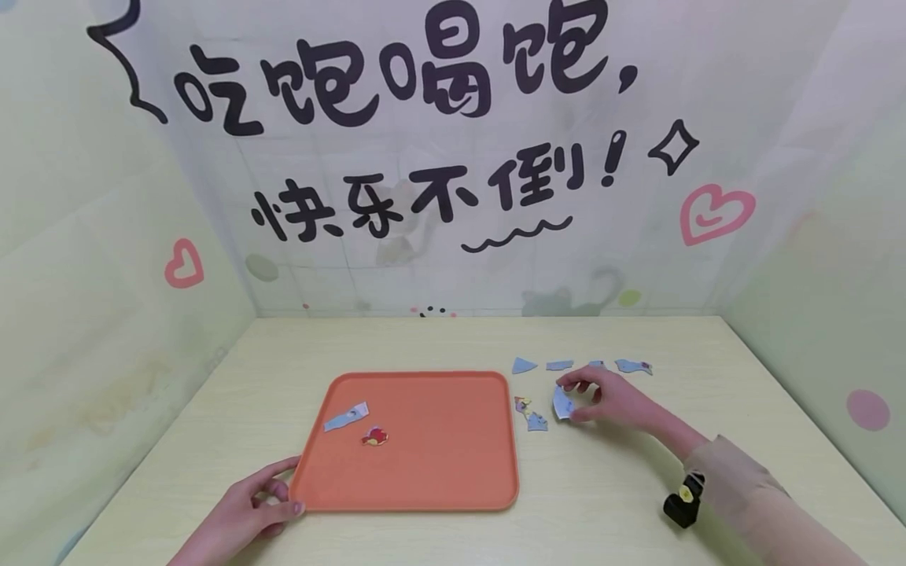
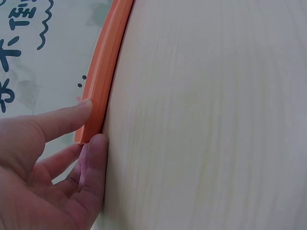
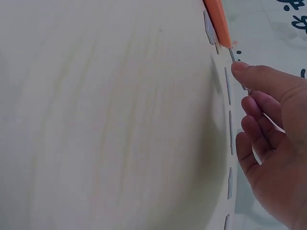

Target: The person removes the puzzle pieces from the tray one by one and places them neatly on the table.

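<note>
Orange tray (image 1: 439, 472), one, flat on the left part of the pale surface (image 1: 602, 495); looks like smooth, rigid plastic, probably light, best taken by its raised edge. Left hand (image 1: 244, 507): grips the tray's near left corner between thumb and fingers. Right hand (image 1: 610, 399): thumb and fingers pinch a blue fan-shaped piece (image 1: 562, 403) by opposite edges, to the right of the tray; whether the piece touches the surface cannot be told. On the tray, left half: a pale blue strip (image 1: 346, 417) and, just to its near right, a red-and-yellow piece (image 1: 375, 437). Between tray and right hand: a yellow-and-red piece (image 1: 521, 404), with a blue cut piece (image 1: 537, 423) close on its near side. Far row, left to right: blue triangle (image 1: 524, 365), blue oblong (image 1: 559, 365), a piece partly hidden by the right hand, blue wavy piece (image 1: 632, 366). All pieces appear thin, light and fairly stiff, like card; likely to slide easily and bend if squeezed, so edges suit the fingertips best.
</note>
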The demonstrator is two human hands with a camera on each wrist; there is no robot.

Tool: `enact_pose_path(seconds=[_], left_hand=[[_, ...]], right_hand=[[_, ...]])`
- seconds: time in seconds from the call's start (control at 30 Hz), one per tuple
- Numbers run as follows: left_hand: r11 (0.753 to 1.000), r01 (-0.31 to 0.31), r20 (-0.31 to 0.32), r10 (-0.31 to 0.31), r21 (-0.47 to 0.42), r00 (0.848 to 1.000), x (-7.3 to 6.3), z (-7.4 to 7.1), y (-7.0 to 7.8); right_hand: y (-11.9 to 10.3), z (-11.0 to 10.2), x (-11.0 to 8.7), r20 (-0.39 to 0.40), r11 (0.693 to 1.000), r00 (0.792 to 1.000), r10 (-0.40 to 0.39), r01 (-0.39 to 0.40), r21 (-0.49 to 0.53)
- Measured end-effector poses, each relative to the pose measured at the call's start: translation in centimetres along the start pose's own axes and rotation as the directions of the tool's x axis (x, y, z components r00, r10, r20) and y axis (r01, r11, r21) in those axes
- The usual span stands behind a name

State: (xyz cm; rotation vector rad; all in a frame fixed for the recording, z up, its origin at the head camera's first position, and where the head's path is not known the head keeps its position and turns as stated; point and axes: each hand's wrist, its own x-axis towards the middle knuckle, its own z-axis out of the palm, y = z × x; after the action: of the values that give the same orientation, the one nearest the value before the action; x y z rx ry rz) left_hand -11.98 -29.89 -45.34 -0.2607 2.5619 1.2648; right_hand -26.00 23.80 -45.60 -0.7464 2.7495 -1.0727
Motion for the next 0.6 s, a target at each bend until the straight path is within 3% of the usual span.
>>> enact_pose_path(seconds=[0.23, 0.6], left_hand=[[1.0, -0.001, -0.001, 0.001, 0.006, 1.0, -0.13, 0.02, 0.19], [1.0, 0.011, -0.004, -0.011, 0.0, 1.0, -0.05, 0.07, 0.29]], right_hand=[[0.47, 0.35, -0.52, 0.046, 1.0, 0.999, -0.01, 0.01, -0.01], [0.24, 0.81, -0.51, 0.06, 0.997, 0.997, 0.057, -0.06, 0.057]])
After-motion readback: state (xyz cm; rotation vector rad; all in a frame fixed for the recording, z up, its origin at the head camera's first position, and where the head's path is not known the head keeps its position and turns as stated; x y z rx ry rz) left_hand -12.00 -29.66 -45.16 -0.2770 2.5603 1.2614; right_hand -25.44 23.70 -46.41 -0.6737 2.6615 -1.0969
